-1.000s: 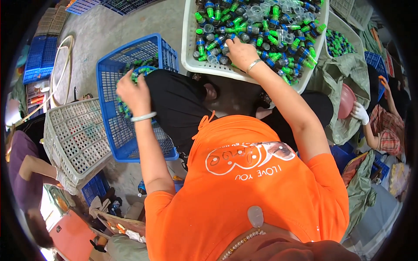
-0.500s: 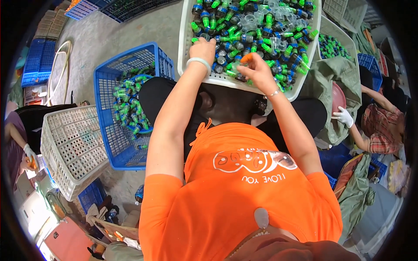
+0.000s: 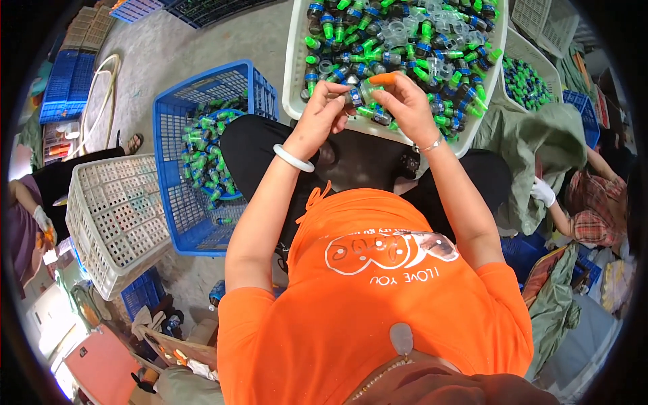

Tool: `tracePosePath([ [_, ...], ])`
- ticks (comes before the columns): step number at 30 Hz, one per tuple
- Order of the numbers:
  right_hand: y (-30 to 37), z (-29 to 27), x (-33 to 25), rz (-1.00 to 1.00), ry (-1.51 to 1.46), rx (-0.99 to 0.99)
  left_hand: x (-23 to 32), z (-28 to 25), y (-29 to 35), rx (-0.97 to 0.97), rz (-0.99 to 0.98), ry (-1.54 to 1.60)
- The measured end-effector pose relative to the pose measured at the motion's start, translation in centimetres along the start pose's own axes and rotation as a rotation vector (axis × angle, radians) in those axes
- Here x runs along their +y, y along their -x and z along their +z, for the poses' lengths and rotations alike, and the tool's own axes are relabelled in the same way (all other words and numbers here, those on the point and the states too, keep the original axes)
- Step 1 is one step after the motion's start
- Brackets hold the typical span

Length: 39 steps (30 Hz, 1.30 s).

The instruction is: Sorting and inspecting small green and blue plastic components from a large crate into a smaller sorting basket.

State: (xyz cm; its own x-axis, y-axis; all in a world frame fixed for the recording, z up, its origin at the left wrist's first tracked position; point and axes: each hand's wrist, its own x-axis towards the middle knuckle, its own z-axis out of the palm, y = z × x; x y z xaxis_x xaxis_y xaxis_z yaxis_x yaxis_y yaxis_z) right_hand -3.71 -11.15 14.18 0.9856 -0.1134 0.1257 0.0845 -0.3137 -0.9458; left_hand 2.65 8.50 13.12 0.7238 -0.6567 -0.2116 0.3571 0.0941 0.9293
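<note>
Close to the near edge of a white tray (image 3: 291, 71), my two hands meet around one small dark bottle (image 3: 355, 96) with a blue label. My left hand (image 3: 316, 123), with a white bangle at the wrist, pinches the bottle's left end. At its other end a clear plastic cap (image 3: 369, 91) is between the fingers of my right hand (image 3: 410, 113); whether it sits fully over the bottle is hard to see. An orange cover is on my right index finger. Below them the tray holds many similar bottles (image 3: 388, 59) with green tops, and loose clear caps (image 3: 398, 30).
At my left stands a blue crate (image 3: 177, 202) containing green-topped bottles (image 3: 202, 158), beside a white crate (image 3: 118, 216). Another white bin (image 3: 553, 74) of bottles is at the far right, near a green sack (image 3: 533, 128). Gloved co-workers sit on both sides.
My left hand has lifted out of the tray and moved toward my right hand with a bottle. My right hand has risen slightly, and the hands now meet.
</note>
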Motion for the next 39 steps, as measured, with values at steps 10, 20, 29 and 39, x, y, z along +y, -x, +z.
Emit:
tracePosePath([
  [10,1.2,-0.2,-2.8,-0.272,0.359,-0.112,0.7,0.4,2.3,-0.093,-0.015,-0.035],
  [20,1.7,0.3,-2.4,0.330,-0.268,-0.282,-0.4,1.4,3.3,0.055,0.576,-0.572],
  [29,-0.7,2.7,-1.4,0.194,0.118,-0.303,-0.3,-3.0,6.2,0.320,0.417,-0.695],
  [39,-10.3,-4.6,3.7,-0.231,1.079,0.335,0.7,-12.4,8.6,1.015,0.463,-1.544],
])
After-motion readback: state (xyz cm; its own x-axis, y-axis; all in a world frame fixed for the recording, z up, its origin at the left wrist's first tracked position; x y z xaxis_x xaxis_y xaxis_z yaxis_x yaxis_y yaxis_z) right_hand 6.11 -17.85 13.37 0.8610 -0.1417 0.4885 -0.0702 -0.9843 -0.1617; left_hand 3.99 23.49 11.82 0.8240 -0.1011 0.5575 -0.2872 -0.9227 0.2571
